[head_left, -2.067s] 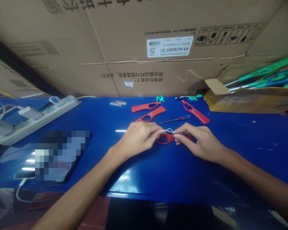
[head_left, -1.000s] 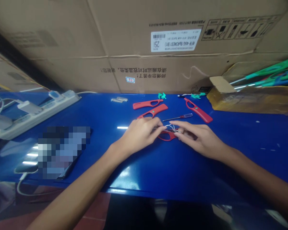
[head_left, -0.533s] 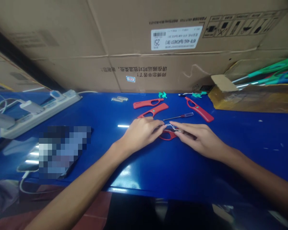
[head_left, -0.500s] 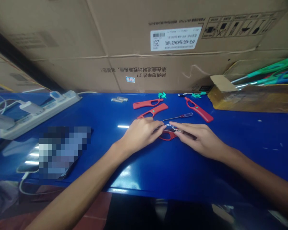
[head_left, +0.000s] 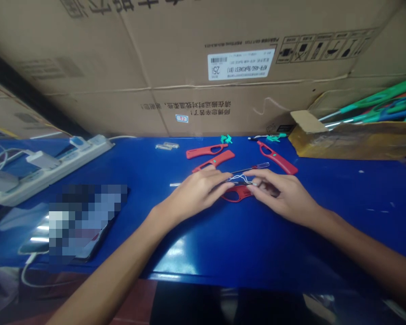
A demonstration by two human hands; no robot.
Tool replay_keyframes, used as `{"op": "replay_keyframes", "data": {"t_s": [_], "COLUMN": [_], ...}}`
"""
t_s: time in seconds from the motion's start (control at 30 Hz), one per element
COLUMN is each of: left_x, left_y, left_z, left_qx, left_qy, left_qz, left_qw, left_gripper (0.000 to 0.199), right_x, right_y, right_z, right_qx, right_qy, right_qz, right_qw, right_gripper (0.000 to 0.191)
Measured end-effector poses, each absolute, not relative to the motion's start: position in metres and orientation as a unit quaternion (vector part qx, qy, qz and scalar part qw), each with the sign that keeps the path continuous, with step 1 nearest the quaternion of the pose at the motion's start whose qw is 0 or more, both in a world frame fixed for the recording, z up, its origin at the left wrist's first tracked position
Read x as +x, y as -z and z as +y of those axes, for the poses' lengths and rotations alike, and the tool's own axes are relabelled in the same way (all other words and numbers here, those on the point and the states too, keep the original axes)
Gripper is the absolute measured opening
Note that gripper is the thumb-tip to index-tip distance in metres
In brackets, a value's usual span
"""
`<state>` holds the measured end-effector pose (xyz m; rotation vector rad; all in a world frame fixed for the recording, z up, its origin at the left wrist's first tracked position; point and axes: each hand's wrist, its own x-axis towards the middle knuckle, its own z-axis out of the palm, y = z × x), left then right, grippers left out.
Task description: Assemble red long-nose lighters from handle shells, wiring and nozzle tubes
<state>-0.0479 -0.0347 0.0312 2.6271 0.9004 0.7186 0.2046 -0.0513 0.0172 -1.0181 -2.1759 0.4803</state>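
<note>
My left hand is closed, its thumb and fingers pinching near one end of thin white wires. The wires arch across to my right hand, whose thumb and fingertips close on their other end, at a small dark part with a pale tip. What lies deeper in either hand is hidden. Just beneath the wires rests a red plastic handle shell with an oval finger loop, partly covered by my fingers. Behind my hands lies a small screwdriver with a clear purplish handle.
Three more red handle shells, one left, one nearer and one right, lie behind. Small green parts and clear pieces sit farther back. A carton holds green-handled tools. Left are a power strip and blurred-out devices.
The camera view has shifted slightly. My right fingers are more curled around the small dark part, and the white wires between my hands show a little more clearly.
</note>
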Motion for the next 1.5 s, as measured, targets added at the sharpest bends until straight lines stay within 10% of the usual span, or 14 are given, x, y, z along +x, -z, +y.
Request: {"op": "replay_keyframes", "data": {"t_s": [0.5, 1.0, 1.5], "left_x": [-0.054, -0.051, -0.057], "left_y": [-0.024, -0.027, -0.045], "left_z": [-0.028, -0.030, -0.036], "left_qx": [0.890, 0.912, 0.880], "left_qy": [-0.253, -0.246, -0.198], "left_qz": [0.358, 0.286, 0.358], "left_qw": [0.125, 0.160, 0.241], "left_gripper": [0.025, 0.032, 0.009], "right_x": [0.203, 0.199, 0.198], "right_y": [-0.026, -0.020, -0.016], "right_z": [-0.052, -0.054, -0.052], "right_qx": [-0.366, -0.384, -0.319], "right_qy": [-0.058, -0.262, -0.203], "right_qz": [-0.860, -0.820, -0.867], "right_qw": [0.351, 0.334, 0.324], "right_gripper": [0.013, 0.014, 0.016]}}
